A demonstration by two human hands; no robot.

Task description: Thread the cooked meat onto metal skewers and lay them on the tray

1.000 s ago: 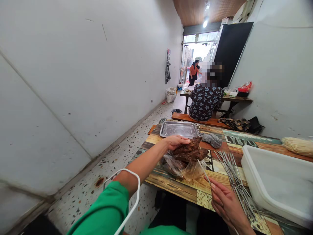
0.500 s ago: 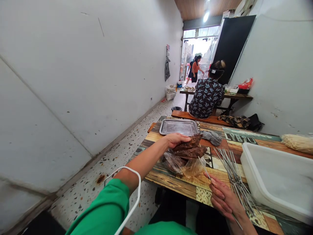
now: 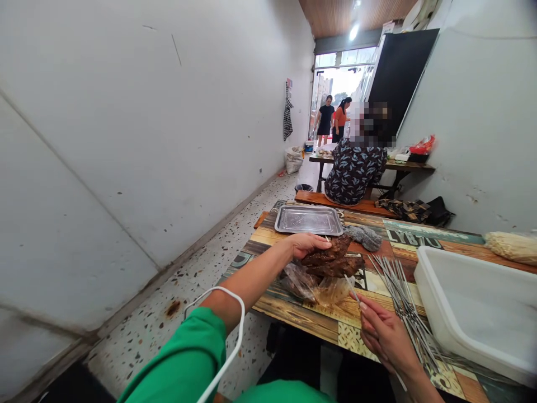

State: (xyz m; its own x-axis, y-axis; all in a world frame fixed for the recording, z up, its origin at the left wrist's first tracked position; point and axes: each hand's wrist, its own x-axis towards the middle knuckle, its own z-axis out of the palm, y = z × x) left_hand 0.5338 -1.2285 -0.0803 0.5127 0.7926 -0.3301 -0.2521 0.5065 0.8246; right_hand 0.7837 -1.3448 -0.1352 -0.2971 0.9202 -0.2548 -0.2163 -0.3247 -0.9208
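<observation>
My left hand (image 3: 309, 245) is closed on a dark brown piece of meat (image 3: 331, 258), held over a clear plastic bag (image 3: 316, 288) that has more dark meat in it. In my right hand (image 3: 384, 330) is a thin metal skewer (image 3: 352, 290), gripped along its length. Its tip points up and left at the lower edge of the meat; whether it has gone in I cannot tell. Just right of that hand, many loose metal skewers (image 3: 403, 302) lie in a bundle on the patterned wooden table (image 3: 289, 308).
Behind the meat is a shallow metal tray (image 3: 308, 220), with a grey cloth or glove (image 3: 364, 237) beside it. A white plastic tub (image 3: 474, 313) stands at right, near bagged pale food (image 3: 512, 246). A seated person (image 3: 356, 168) is at another table ahead.
The meat in my left hand has shifted slightly right and down. My right hand still holds the skewer close by. Far off, one person in the doorway has stepped left into fuller view.
</observation>
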